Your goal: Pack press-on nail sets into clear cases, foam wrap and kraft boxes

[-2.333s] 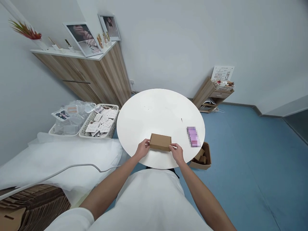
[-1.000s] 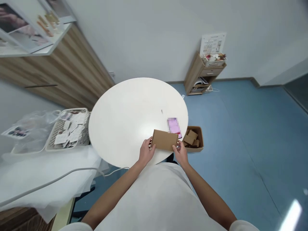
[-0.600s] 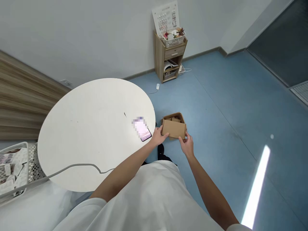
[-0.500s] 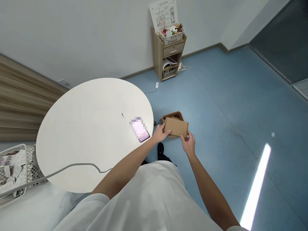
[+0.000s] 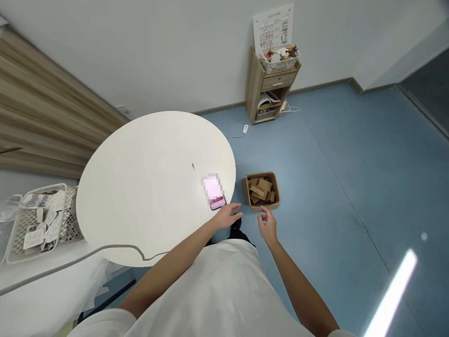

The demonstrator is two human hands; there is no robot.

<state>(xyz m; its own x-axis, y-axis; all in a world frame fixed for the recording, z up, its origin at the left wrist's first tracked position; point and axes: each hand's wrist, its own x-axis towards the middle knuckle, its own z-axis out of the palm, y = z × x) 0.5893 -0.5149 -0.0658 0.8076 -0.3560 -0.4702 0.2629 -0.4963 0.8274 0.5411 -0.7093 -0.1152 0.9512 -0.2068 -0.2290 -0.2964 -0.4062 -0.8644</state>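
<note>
My left hand (image 5: 227,216) hovers by the right edge of the round table, close to a phone with a lit, partly blurred screen (image 5: 218,201). Its thumb and fingers are apart with nothing between them. At the near side of an open cardboard carton (image 5: 246,195) is my right hand (image 5: 267,225), fingers parted and holding nothing. The carton stands on the floor. Several small brown cardboard boxes (image 5: 258,190) lie jumbled inside it at different angles.
The white round table (image 5: 147,178) fills the left, with a grey cable (image 5: 115,246) across its near edge. White perforated baskets (image 5: 63,220) of small items stand at far left. A wooden cabinet (image 5: 256,89) is against the wall; a white plug (image 5: 245,128) lies on the floor.
The flat cardboard box that both hands held over the carton has left them, and the carton's contents now show. My hands have drawn apart and back slightly. The view has shifted left.
</note>
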